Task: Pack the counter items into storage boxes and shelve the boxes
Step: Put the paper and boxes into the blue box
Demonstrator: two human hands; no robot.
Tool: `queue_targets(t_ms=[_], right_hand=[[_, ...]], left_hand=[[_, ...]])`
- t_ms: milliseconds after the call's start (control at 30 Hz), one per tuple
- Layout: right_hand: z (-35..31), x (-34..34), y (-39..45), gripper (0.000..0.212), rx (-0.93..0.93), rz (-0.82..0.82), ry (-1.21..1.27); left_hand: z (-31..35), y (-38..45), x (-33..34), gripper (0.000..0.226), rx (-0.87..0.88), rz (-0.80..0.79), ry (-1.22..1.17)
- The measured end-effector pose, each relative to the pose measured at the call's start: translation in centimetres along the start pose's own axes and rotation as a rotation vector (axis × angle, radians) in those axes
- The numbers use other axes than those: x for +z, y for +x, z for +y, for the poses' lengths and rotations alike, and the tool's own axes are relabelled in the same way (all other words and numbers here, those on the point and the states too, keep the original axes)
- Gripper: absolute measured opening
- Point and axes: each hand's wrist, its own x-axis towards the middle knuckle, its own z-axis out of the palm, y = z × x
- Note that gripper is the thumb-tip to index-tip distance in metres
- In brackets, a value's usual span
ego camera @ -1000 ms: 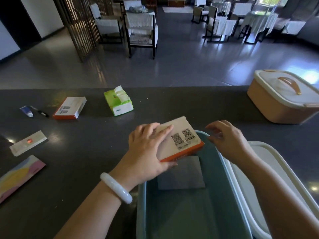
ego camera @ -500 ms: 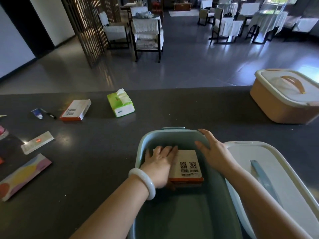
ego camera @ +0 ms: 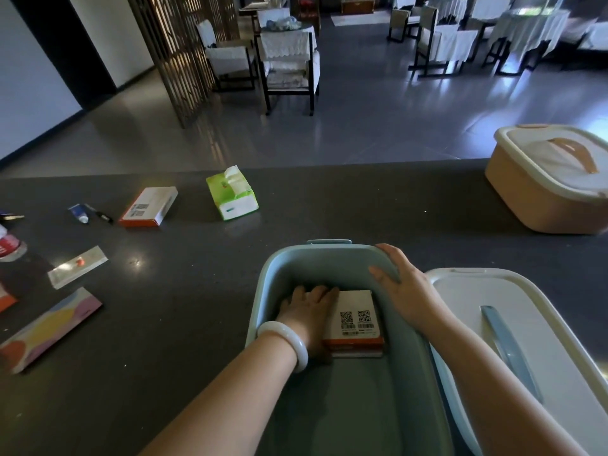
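Note:
A blue-green storage box (ego camera: 263,291) stands open on the dark counter in front of me. Inside it lies an orange and white box with QR codes (ego camera: 357,315), stacked on another flat item. My left hand (ego camera: 306,311) reaches into the storage box, its fingers lying straight on the left part of that carton; the thumb is hidden. My right hand (ego camera: 404,291) grips the storage box's far right rim, thumb inside the wall. The white lid with a blue handle (ego camera: 460,307) lies just to the right.
A closed peach storage box (ego camera: 543,192) stands at the far right. Left on the counter lie a green tissue pack (ego camera: 232,194), a second orange and white box (ego camera: 148,207), a small tube (ego camera: 79,213), a pen (ego camera: 100,213), a flat white packet (ego camera: 77,266) and a colourful flat box (ego camera: 49,327).
My left hand lowered the orange and white box from above the rim down into the storage box. My right hand moved onto the rim.

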Motion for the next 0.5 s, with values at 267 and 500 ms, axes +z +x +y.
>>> queue_targets(t_ms=[267, 500], right_hand=[[0.15, -0.05, 0.02, 0.042, -0.008, -0.011, 0.026], [0.32, -0.01, 0.17, 0.041, 0.0, -0.012, 0.012]], left_hand=[[-0.09, 0.24, 0.28, 0.119, 0.022, 0.02, 0.022], [-0.1, 0.37, 0.57, 0.121, 0.035, 0.051, 0.038]])
